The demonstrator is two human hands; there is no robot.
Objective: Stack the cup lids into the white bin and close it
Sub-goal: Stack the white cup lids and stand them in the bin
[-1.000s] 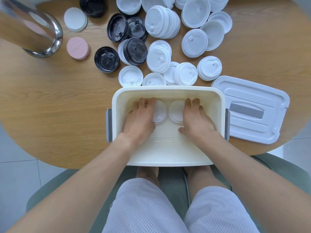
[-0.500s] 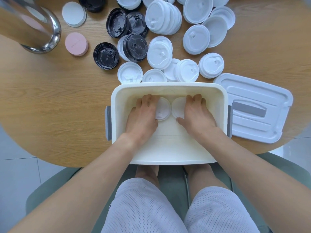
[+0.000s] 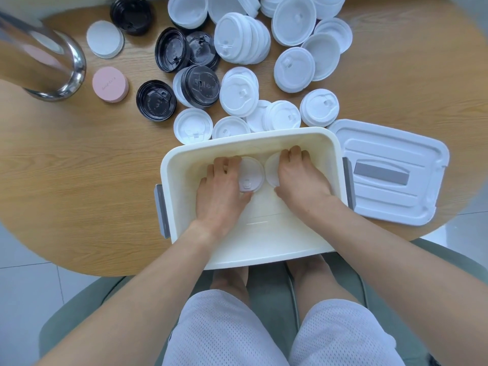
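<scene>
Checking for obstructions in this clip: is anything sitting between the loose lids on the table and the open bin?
Nothing visible. The bin is open, its cover lying to its right. Loose lids lie right behind its far rim. Both hands, left and right, are inside, each on a white lid.

Bright, even daylight with soft shadows; the steel cylinder [image 3: 45, 62] at far left glares, and wide-angle edges bend and blur.

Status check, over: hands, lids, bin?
Left hand and right hand each hold a white lid inside the white bin. Bin lid off, on the table at right. Most cup lids still outside.
</scene>
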